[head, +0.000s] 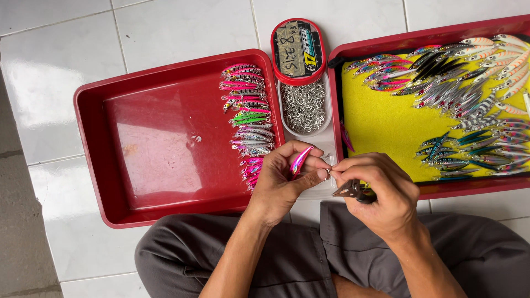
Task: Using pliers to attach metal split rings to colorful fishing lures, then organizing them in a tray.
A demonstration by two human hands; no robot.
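Note:
My left hand (284,179) pinches a small pink fishing lure (300,160) between thumb and fingers. Right beside it, my right hand (381,190) grips small dark pliers (353,191), whose tip meets the lure's end near a tiny metal ring (328,173). Both hands hover over the gap between two red trays, just above my knees in grey trousers (309,259).
The left red tray (143,138) holds a column of pink, green and silver lures (247,110) along its right side. The right red tray (441,185) has a yellow foam pad (381,121) with several lures. Between the trays is a clear tub of metal rings (303,105) with its red-rimmed lid (298,49).

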